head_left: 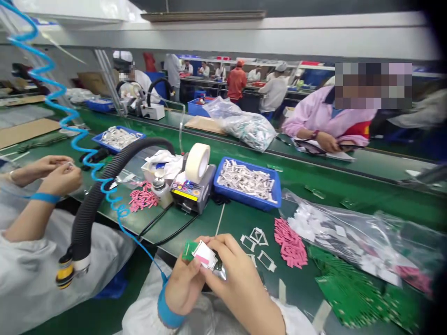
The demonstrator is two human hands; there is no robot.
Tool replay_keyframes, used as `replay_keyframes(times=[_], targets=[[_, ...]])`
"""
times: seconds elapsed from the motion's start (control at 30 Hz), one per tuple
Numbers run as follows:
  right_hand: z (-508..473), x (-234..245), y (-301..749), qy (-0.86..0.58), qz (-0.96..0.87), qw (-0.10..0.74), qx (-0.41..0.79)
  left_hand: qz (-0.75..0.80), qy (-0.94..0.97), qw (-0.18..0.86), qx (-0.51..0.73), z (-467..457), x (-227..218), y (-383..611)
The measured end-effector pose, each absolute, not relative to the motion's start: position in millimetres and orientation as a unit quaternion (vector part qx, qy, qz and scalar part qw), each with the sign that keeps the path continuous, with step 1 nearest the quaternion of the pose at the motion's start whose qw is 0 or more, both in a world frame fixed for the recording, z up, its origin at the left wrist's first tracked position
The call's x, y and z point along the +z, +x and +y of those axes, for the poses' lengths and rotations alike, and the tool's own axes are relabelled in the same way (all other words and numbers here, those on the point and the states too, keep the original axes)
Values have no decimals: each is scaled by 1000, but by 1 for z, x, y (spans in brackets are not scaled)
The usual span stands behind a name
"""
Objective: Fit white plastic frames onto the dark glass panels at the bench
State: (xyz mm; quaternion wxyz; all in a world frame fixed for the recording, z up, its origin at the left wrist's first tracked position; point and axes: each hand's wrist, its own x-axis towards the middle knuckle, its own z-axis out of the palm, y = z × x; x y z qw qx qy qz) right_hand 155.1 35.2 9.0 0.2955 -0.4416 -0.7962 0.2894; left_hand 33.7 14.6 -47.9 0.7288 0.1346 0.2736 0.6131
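In front of my body, my left hand (183, 286) grips a small green circuit board (188, 250), thumb on top. A white rectangular part (206, 253) with a pink strip (201, 259) lies on the board. From the other side, my right hand (240, 279) closes on the same board, fingers over its right end. Something dark and shiny shows below the right fingers; its kind is unclear. Just beyond my hands, several thin white frames (266, 261) lie on the green table beside a heap of pink strips (290, 243).
A tape dispenser (190, 197), a bottle (160, 191) and a blue tray (263, 204) of white frames stand ahead. On the right are green boards (352, 291) and plastic-bagged white pieces (314, 223). A black hose (104, 186) and blue coiled cord (120, 211) run near a co-worker's hands (63, 179).
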Motion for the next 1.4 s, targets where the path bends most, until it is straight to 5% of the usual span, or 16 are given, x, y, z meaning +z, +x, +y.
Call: replay_keyframes(times=[0.23, 0.9, 1.4], targets=[[56, -6, 131, -396, -825, 322, 243, 284, 78, 711, 638, 30, -57, 11], [91, -55, 156, -551, -726, 340, 231, 324, 90, 778, 531, 84, -92, 39], [85, -43, 156, -521, -655, 453, 308, 299, 108, 763, 563, 77, -81, 42]])
